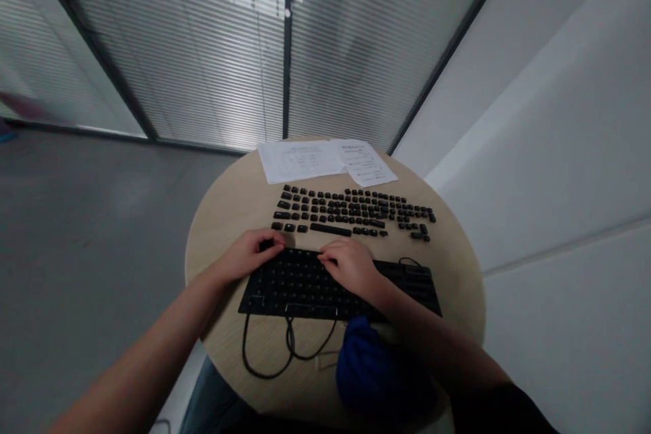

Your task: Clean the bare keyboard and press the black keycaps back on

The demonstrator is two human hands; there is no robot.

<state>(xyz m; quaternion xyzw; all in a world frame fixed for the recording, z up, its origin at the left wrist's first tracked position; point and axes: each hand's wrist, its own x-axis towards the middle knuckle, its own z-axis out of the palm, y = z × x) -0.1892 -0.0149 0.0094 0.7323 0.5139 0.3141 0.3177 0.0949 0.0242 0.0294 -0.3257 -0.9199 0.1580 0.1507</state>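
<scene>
A black keyboard base (305, 288) lies on the round table with most of its keycaps off. At its upper left corner, my left hand (250, 254) has thumb and fingers closed on the edge. My right hand (352, 264) is over the upper middle of the base, thumb and fingertips pinched together; whatever may be between them is too small to make out. Just beyond the base, loose black keycaps (336, 207) are laid out in rows like a keyboard layout, with the long spacebar (330, 229) in the nearest row.
Printed paper sheets (305, 159) lie at the far side of the round wooden table (213, 217). A black cable (264, 374) loops in front of the base. A bunched blue cloth (369, 369) sits under my right forearm. Blinds and a white wall stand behind.
</scene>
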